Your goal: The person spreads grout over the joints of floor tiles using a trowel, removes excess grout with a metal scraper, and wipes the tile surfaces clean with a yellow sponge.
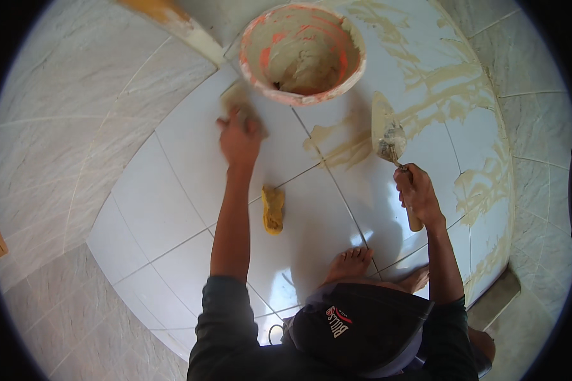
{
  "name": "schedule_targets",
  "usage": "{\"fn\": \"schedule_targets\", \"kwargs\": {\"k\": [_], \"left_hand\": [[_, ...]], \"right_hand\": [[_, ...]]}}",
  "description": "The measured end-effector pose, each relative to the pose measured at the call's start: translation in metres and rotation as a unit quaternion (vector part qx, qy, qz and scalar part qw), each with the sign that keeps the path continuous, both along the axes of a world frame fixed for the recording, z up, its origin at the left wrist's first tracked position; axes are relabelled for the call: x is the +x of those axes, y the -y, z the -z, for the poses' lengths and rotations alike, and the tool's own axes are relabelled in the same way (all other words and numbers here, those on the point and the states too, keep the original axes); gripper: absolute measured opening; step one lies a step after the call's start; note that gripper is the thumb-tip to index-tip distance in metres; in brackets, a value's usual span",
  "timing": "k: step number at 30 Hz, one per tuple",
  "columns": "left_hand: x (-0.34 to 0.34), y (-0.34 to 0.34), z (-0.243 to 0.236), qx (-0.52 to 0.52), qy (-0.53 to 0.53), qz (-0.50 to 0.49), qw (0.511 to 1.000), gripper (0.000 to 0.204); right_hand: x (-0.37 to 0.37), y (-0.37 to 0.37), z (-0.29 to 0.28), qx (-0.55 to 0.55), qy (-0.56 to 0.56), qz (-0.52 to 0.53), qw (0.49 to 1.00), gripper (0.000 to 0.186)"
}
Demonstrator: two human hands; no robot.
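Observation:
My right hand [418, 197] is closed round the wooden handle of a pointed trowel [388, 130]. Beige paste coats its metal blade, which points away from me above the white tiles. Farther left, my left hand [240, 136] grips a flat beige piece [236, 95] near the edge of the tiled floor. Motion blurs that piece, so its exact kind is unclear. Just right of it stands an orange bucket [361, 54], its inside smeared with beige paste [304, 66]. A yellow sponge [273, 209] lies on the tiles between my arms.
White floor tiles [184, 165] meet marbled wall tiles [95, 120] on the left and more wall tiles [534, 120] on the right. Wet beige smears [451, 95] cover joints at the far right. A paste-stained wooden board [184, 25] leans in at the far left.

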State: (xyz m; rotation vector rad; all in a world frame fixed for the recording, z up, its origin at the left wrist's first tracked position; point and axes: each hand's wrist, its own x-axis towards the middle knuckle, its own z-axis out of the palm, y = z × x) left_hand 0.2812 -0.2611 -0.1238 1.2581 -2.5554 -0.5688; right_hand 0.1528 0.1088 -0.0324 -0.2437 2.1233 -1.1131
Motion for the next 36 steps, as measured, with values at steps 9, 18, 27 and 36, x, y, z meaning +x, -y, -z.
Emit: {"fn": "schedule_targets", "kwargs": {"k": [9, 18, 27, 36], "left_hand": [[0.103, 0.018, -0.020, -0.250, 0.091, -0.057, 0.962, 0.064], [-0.059, 0.003, -0.076, 0.590, -0.393, -0.054, 0.703, 0.042], [0.049, 0.005, -0.067, 0.504, -0.447, -0.100, 0.732, 0.034], [0.047, -0.132, -0.065, 0.416, -0.256, -0.233, 0.841, 0.036]], "right_hand": [[-0.169, -0.013, 0.030, 0.040, -0.020, 0.153, 0.987, 0.032], [-0.147, 0.015, 0.005, 0.023, 0.029, -0.001, 0.999, 0.045], [-0.235, -0.169, 0.027, 0.086, -0.093, 0.193, 0.973, 0.025], [-0.395, -0.085, 0.043, 0.243, -0.331, -0.011, 0.912, 0.028]]}}
